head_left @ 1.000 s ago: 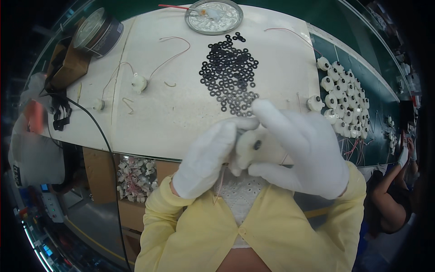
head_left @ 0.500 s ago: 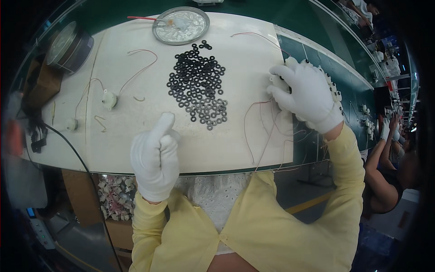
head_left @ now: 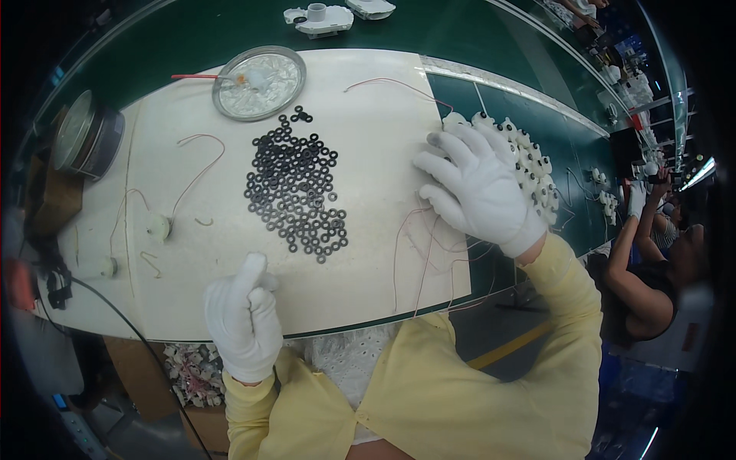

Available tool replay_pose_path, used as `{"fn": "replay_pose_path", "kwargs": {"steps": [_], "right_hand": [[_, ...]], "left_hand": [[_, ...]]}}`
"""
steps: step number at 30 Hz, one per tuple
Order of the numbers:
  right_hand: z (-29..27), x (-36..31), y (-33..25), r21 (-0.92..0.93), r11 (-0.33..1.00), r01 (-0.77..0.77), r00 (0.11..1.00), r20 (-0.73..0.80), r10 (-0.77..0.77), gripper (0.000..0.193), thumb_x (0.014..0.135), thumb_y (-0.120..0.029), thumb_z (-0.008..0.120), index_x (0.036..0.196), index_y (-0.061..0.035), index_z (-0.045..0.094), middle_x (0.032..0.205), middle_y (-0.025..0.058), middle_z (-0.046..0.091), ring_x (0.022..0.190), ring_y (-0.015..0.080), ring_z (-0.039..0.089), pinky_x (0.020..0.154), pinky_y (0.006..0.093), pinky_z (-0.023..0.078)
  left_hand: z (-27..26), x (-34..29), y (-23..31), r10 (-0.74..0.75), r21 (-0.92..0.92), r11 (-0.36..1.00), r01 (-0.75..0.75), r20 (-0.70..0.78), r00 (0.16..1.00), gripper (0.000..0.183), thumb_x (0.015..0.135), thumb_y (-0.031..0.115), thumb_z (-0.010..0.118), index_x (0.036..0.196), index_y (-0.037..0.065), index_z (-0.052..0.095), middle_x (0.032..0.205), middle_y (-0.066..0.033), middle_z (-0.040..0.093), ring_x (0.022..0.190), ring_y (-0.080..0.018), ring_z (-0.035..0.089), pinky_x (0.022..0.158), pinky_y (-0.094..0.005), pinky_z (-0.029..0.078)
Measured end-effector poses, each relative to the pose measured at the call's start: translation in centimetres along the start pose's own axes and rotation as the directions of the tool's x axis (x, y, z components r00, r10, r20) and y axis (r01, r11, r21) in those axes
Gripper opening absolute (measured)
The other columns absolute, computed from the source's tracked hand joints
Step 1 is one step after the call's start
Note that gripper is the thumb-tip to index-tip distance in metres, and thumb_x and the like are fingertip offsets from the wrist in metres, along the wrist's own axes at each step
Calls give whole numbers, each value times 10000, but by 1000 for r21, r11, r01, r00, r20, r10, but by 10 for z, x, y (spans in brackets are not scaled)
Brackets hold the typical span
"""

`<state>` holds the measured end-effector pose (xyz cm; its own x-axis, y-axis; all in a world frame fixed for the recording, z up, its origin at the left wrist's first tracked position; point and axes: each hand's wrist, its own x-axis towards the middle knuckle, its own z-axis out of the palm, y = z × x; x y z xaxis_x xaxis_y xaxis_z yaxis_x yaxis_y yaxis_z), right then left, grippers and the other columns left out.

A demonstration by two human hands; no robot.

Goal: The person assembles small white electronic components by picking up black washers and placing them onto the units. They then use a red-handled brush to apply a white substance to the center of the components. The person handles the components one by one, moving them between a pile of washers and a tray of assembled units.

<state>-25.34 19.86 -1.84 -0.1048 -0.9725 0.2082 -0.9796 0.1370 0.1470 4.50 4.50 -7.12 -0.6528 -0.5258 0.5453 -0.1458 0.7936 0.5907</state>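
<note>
My right hand [head_left: 483, 184], in a white glove, is over the near side of a cluster of small white motor-like parts with black tips [head_left: 537, 170]. Its fingers are spread, and I see nothing held between them. Thin reddish wires [head_left: 424, 264] trail from beneath it across the board's right edge. My left hand [head_left: 247, 322], gloved too, hovers by the board's front edge, index finger stretched forward and the others curled in. Whether something sits inside those curled fingers is hidden. Ahead of it lies a spread of small black rings [head_left: 295, 184].
A round metal dish [head_left: 294, 90] holds whitish paste and a red-handled stick [head_left: 192, 77]. Toward the left lie a wired white part [head_left: 159, 227], a round tub [head_left: 110, 146] and a black cable [head_left: 126, 322]. White housings [head_left: 326, 24] stand at the back. Another person [head_left: 652, 284] works at far right.
The whole view has shifted, so the board appears lower and further left. My right hand's fingers have opened from their curl around a white part. My left hand keeps nearly the same shape.
</note>
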Motion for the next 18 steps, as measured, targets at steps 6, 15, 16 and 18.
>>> {"fn": "replay_pose_path", "kwargs": {"steps": [6,15,16,18], "right_hand": [[-7,-10,17,39,999,-1,1000,-22,2,359,810,-311,667,1122,-133,647,1189,106,595,1165,328,529,1028,495,366],[-28,5,47,99,995,1,998,-68,6,283,802,-186,604,1074,-138,664,1153,85,614,1117,294,555,962,451,391],[-22,3,51,89,995,47,998,-51,-42,279,795,-176,602,1063,-139,668,1155,82,616,1116,292,557,962,452,392],[-14,1,55,75,992,103,994,-40,-100,274,782,-161,598,1044,-141,674,1160,77,616,1119,288,559,963,456,394]], "left_hand": [[1,-2,-1,-25,4,1000,25,14,1000,321,947,42,521,1259,-4,582,791,-46,665,671,-208,543,679,-350,415],[1,-4,-3,-150,-76,986,150,9,989,303,998,92,474,1262,-8,585,788,-70,666,707,-212,539,683,-352,430],[3,-4,-3,-152,-87,984,152,8,988,302,1002,99,473,1262,-9,584,787,-72,665,706,-211,541,681,-348,432],[1,-4,-1,-167,-93,982,165,-6,986,302,1010,114,471,1262,-11,583,785,-76,662,703,-208,545,678,-340,436]]}}
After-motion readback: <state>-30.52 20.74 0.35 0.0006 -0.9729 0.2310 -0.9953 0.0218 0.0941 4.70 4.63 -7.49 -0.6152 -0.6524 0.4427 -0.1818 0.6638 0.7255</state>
